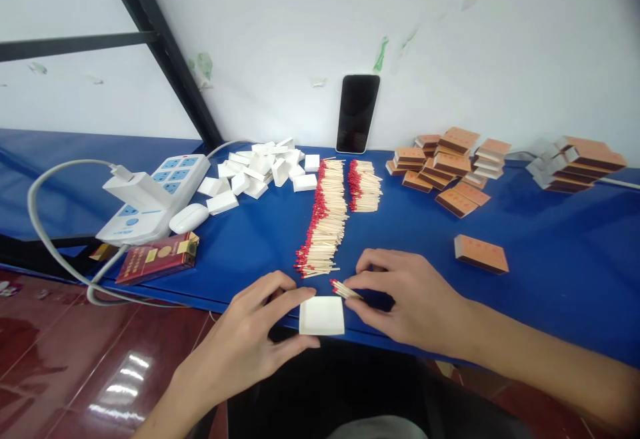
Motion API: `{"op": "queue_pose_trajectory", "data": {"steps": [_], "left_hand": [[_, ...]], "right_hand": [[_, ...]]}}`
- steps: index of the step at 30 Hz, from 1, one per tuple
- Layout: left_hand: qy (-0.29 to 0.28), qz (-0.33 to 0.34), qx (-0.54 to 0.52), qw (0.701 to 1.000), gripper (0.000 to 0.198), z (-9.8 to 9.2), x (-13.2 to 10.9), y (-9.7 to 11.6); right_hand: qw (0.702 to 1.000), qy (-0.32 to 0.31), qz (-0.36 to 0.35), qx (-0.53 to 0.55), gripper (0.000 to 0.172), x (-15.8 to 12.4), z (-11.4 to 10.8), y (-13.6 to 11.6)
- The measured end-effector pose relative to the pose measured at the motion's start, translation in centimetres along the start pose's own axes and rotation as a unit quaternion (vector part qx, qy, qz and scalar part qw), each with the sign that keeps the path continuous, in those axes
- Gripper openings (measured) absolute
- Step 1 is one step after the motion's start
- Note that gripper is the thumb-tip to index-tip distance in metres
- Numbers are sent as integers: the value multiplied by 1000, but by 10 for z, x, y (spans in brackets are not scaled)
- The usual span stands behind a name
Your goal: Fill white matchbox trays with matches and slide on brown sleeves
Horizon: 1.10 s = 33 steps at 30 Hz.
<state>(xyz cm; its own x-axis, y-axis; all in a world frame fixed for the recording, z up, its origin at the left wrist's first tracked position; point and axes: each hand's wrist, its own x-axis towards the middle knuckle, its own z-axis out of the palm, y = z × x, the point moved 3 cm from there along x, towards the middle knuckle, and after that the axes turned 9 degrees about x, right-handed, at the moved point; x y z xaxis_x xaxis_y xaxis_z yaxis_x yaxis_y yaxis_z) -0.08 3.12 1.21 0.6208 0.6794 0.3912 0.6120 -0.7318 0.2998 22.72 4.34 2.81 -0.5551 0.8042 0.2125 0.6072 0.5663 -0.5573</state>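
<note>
In the head view, the left hand [255, 329] is at lower centre, its thumb and fingers closed in a narrow pinch on a shallow white tray [322, 317]. The tray sits right at the table's near edge, white inner floor showing; whether it rests on the top or is slightly raised, I cannot tell. Just right of it, the right hand [410, 295] grips a small bundle of matches [344, 289] between thumb and fingertips, red heads towards the tray.

A long row of matches [327, 222] runs up the middle, with a shorter row [366, 189] beside its upper end. Bare blue tabletop [550, 292] stretches right of the right hand, around a lone orange matchbox [481, 253]. White trays [265, 165] are heaped at upper left of centre; orange matchboxes [453, 159] and a further stack [585, 159] bound the upper right. A phone [358, 113] leans on the wall at top centre.

At left, a red pack [157, 259] with a gold band and round emblem lies by the near edge, below a power strip [193, 165] with blue markings. Lettering on pack, strip and matchboxes is too small to read.
</note>
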Motion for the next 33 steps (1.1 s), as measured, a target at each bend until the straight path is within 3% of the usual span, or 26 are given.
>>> {"op": "queue_pose_trajectory", "data": {"steps": [3, 8, 13, 16, 19, 24, 29, 33], "left_hand": [[-3, -5, 2, 1000, 43, 1, 1, 1], [-9, -13, -4, 1000, 45, 3, 3, 2], [1, -9, -3, 1000, 40, 5, 3, 1], [5, -8, -6, 1000, 41, 6, 3, 1], [-1, -24, -19, 1000, 41, 5, 3, 2], [-21, -68, -41, 997, 32, 2, 6, 5], [-14, -80, -70, 994, 26, 1, 9, 5], [-9, -76, -71, 995, 27, 2, 9, 5]], "right_hand": [[999, -30, 7, -34, 20, 0, -5, 0], [989, -119, 79, -49, 16, 3, -18, 4], [977, -169, 15, -128, 9, 3, -9, 8], [964, -164, -60, -201, 16, 1, 2, 10], [966, -121, -77, -217, 15, 1, 2, 9], [968, -93, -115, -205, 14, 9, -4, -19], [951, -158, -151, -218, 5, 21, 17, -46], [967, -185, -93, -147, 11, 22, 26, -39]]}}
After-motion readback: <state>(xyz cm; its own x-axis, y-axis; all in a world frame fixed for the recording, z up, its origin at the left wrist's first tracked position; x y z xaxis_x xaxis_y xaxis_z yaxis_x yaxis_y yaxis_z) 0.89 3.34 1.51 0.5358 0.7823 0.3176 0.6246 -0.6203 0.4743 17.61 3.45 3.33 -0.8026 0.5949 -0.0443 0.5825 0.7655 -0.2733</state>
